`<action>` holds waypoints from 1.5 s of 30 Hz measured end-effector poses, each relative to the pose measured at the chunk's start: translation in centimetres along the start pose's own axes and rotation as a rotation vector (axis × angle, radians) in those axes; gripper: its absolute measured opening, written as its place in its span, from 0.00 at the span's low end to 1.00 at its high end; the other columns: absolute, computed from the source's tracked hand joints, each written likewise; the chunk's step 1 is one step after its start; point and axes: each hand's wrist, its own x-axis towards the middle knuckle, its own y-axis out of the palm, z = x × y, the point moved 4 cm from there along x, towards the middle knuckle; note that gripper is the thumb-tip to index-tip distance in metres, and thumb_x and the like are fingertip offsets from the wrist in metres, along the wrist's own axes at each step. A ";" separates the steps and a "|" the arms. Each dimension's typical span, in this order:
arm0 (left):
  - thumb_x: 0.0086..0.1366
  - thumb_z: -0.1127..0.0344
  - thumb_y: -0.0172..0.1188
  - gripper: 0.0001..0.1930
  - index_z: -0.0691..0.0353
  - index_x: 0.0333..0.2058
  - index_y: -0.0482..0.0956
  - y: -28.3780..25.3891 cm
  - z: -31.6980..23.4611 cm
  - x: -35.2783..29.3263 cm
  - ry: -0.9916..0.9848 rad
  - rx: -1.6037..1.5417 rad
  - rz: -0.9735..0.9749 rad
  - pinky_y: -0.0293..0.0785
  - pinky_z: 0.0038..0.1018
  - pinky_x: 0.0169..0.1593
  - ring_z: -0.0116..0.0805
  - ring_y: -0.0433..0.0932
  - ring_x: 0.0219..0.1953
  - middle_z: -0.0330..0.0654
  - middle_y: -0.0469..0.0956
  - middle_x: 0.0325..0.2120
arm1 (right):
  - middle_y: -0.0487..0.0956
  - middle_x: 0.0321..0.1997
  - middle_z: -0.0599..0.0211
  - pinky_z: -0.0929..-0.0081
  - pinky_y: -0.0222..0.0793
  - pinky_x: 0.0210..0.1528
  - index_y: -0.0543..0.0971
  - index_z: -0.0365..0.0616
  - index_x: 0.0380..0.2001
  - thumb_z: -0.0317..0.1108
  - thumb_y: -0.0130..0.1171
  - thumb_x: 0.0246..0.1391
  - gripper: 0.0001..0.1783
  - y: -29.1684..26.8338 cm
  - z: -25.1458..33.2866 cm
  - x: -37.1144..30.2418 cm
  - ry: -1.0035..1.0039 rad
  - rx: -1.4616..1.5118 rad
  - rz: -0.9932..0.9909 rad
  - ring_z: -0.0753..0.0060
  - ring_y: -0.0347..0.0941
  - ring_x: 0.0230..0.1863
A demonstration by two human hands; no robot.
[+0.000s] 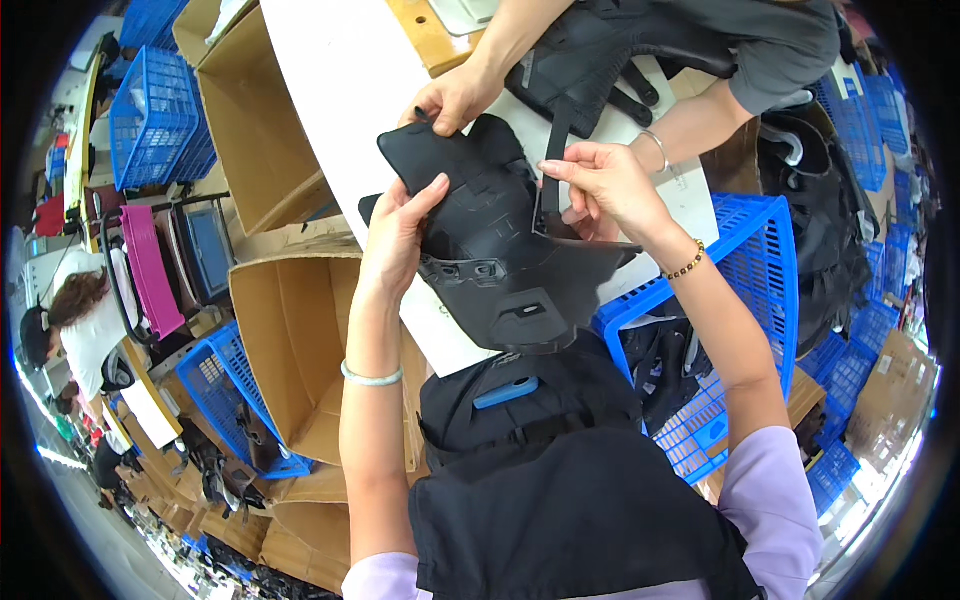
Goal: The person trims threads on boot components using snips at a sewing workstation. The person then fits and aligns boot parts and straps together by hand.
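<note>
My left hand (398, 232) grips the left edge of a black moulded panel (480, 225), thumb on its face. The panel has raised ridges, slotted fittings and a cut-out near its lower end; its exact kind I cannot make out. A narrow black strap (557, 165) is pinched between the thumb and fingers of my right hand (610, 190), at the panel's right side. From the far side, a co-worker's hand (455, 98) holds the panel's upper edge. The co-worker's other arm (690, 135), with a bangle, reaches behind my right hand, which partly hides its fingers.
Under the work lies a white tabletop (330, 95), with another black padded piece (560, 75) at its far side. Open cardboard boxes (290, 345) stand left. A blue crate (745, 260) holding black parts is close on the right. A black apron (560, 510) covers my lap.
</note>
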 end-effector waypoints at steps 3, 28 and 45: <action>0.61 0.68 0.58 0.23 0.71 0.51 0.65 0.3 -0.2 -0.3 0.038 0.047 -0.009 0.71 0.22 0.46 0.28 0.76 0.41 0.44 0.75 0.41 | 0.71 0.12 0.73 0.90 0.52 0.10 0.78 0.37 0.27 0.38 0.61 0.52 0.13 -0.2 0.5 -0.4 -0.016 -0.065 -0.027 0.89 0.61 0.09; 0.45 0.77 0.65 0.19 0.65 0.38 0.70 4.8 3.2 -8.7 0.351 0.972 0.173 0.70 0.29 0.42 0.36 0.70 0.36 0.45 0.63 0.40 | 0.77 0.25 0.72 0.92 0.56 0.15 0.78 0.37 0.33 0.37 0.60 0.53 0.12 -2.8 -1.0 -4.3 -0.080 -0.107 -0.117 0.91 0.62 0.16; 0.54 0.54 0.63 0.17 0.65 0.29 0.79 10.9 1.0 -6.6 0.390 1.467 0.180 0.69 0.33 0.39 0.43 0.70 0.35 0.43 0.72 0.29 | 0.75 0.37 0.54 0.67 0.70 0.39 0.67 0.36 0.46 0.58 0.67 0.37 0.41 -1.9 -2.4 -2.6 -0.210 -1.026 -0.137 0.59 0.75 0.37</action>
